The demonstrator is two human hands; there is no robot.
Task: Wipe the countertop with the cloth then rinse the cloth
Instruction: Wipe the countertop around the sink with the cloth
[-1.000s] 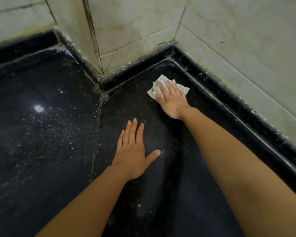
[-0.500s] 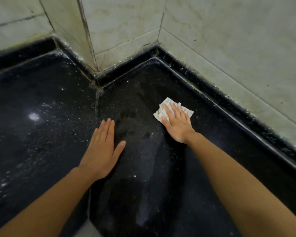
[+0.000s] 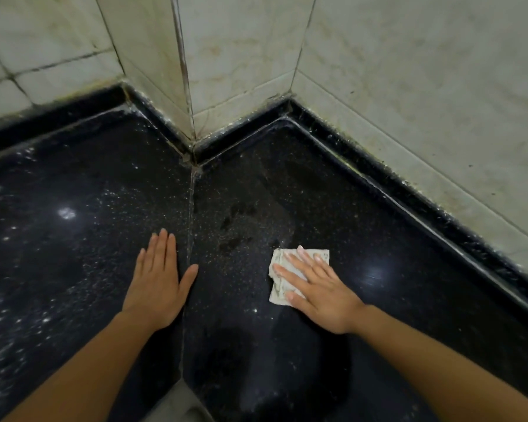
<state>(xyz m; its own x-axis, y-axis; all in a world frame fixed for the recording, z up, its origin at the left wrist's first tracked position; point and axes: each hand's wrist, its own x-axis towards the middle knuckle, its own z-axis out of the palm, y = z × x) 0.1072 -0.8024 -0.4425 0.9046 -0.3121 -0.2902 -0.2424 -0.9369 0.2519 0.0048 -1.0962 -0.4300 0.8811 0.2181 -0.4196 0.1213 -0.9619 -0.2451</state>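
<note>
**A:** Left side?
**B:** Black speckled counter [image 3: 73, 263]. The left slab is covered in pale flecks and has a light glare [image 3: 66, 213] on it. The left grip [image 3: 157, 281] is a bare hand lying flat, palm down. Its fingers are straight and together, the thumb is out to the side, and it holds nothing.

**A:** Position vs the joint?
**B:** Just left of the seam [image 3: 190, 226] between the two slabs, with the thumb tip on it.

**A:** Middle?
**B:** Dark smudges [image 3: 235, 220] on the right slab, just past the seam and beyond both hands.

**A:** Cloth?
**B:** The cloth [image 3: 281, 284] is pale and folded to a rough square. It lies flat on the right slab, well clear of the walls. The right grip [image 3: 320, 293] lies on top of it, palm down, with fingers straight and spread. It presses the cloth onto the counter and is not curled round it. The cloth's left edge and far corners show past the fingers.

**A:** Right of that?
**B:** A second glare [image 3: 375, 272], then a raised black kerb [image 3: 409, 205] at the foot of the pale tiled wall [image 3: 424, 86]. The grout along the kerb is grimy.
</note>
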